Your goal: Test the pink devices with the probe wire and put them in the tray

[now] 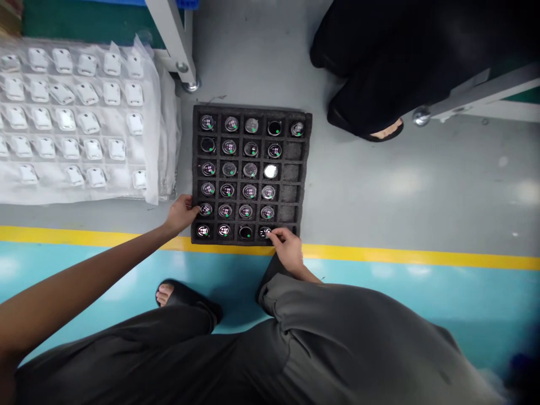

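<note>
A black foam tray (289,172) divided into square cells lies on the floor. Round smartwatch faces fill most cells, many lit with digits and a green dot. At its lower left edge, my left hand (182,214) grips the foam wall, its thumb beside a watch face (206,209). My right hand (288,248) reaches over the lower right edge. Its thumb and forefinger are closed at the rim of a smartwatch (264,232) in the front row, which still sits in or just at its cell. The fingertips partly cover that watch.
Stacked clear plastic trays (164,140) holding white square pieces stand on the left. A metal table leg (175,50) rises behind them. Another person's dark-clothed legs (363,84) and sandal are at upper right, near another table foot (421,116). A yellow line (400,257) crosses the floor.
</note>
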{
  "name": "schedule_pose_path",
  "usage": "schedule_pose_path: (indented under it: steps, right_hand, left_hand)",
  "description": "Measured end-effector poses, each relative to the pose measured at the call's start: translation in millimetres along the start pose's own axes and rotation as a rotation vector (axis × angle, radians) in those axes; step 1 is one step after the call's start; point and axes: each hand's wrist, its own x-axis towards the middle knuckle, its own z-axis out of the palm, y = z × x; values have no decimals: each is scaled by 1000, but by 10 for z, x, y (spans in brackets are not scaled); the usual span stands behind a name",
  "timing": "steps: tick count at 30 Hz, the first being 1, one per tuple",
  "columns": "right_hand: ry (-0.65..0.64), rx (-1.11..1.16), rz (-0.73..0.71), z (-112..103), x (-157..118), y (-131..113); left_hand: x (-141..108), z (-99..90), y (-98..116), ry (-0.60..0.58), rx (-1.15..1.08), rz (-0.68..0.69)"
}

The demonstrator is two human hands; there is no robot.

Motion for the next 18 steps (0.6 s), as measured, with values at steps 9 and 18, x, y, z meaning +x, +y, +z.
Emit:
schedule_pose_path:
  steps: [9, 18]
  right_hand:
    - [147, -385, -420, -898, 1700, -218]
    - [-80, -575, -565, -1007, 1826, -226]
  left_hand:
    - [-10, -47, 5, -22, 16, 4]
    - [-16, -31, -84, -24, -22, -12]
